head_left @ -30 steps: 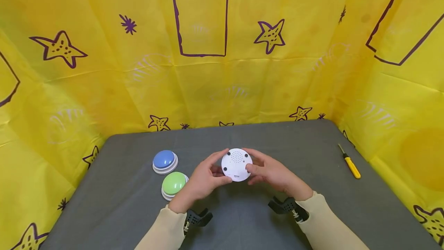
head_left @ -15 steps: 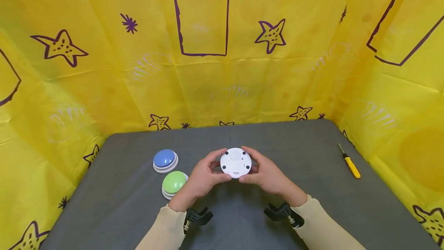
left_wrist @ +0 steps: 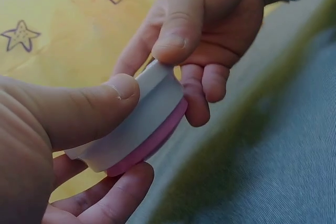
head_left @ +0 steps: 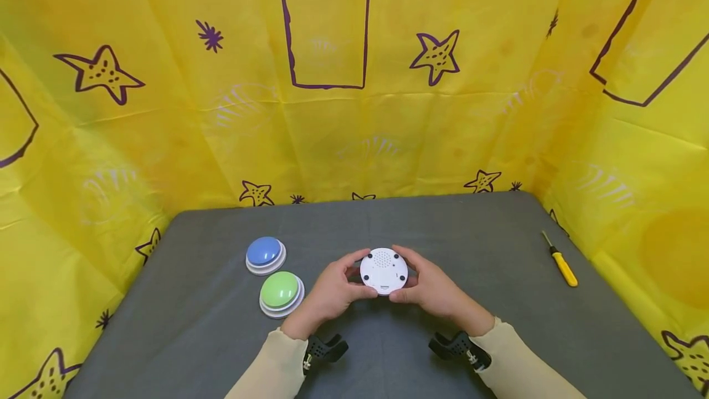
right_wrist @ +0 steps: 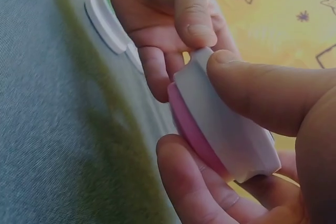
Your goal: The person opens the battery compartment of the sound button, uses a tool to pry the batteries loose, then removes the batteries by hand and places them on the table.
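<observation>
A round push-button buzzer (head_left: 384,271) is held bottom-up above the table, its white base with speaker holes and several black feet facing the head camera. Its pink dome (right_wrist: 193,127) points downward, as both wrist views show. My left hand (head_left: 334,290) grips the left edge, thumb on the base side and fingers underneath. On the opposite edge my right hand (head_left: 434,290) holds it the same way. Left of my left hand sit a green-domed buzzer (head_left: 279,290) and, behind it, a blue-domed buzzer (head_left: 264,252), both dome up.
A screwdriver (head_left: 563,268) with a yellow handle lies near the right side of the grey table (head_left: 471,226). Yellow patterned cloth (head_left: 327,140) walls in the back and both sides. Each wrist wears a black camera mount.
My right thumb has slid from the base's face to its near edge, uncovering a foot. Lately the buzzer and both hands have shifted slightly down and right in view.
</observation>
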`<control>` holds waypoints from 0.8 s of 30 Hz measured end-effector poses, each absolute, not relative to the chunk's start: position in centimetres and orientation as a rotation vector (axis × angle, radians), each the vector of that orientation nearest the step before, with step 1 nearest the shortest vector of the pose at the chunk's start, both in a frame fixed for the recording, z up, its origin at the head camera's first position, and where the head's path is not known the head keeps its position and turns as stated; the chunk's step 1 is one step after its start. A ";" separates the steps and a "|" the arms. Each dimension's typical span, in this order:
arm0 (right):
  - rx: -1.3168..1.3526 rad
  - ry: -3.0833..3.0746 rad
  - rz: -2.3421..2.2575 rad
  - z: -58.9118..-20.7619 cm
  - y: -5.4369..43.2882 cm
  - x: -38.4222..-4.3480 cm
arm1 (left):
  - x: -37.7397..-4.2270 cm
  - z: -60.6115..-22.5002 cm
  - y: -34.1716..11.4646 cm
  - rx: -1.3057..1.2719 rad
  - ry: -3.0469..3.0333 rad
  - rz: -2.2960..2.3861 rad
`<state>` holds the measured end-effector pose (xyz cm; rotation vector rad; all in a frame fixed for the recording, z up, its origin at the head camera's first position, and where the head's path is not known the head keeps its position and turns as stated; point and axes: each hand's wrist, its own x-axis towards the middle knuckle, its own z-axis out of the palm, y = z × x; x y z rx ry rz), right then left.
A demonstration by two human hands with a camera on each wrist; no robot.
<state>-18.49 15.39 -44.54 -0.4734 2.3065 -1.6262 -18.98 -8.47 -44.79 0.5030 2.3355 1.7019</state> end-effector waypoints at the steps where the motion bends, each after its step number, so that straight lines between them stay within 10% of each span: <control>1: -0.468 2.317 -1.614 -44.7 15.4 -18.5 | -19.0 -45.0 -8.4 0.498 2.355 1.681; 24: -0.405 2.398 -1.497 -46.9 15.7 -18.9 | -19.1 -47.6 -7.7 0.541 2.579 1.470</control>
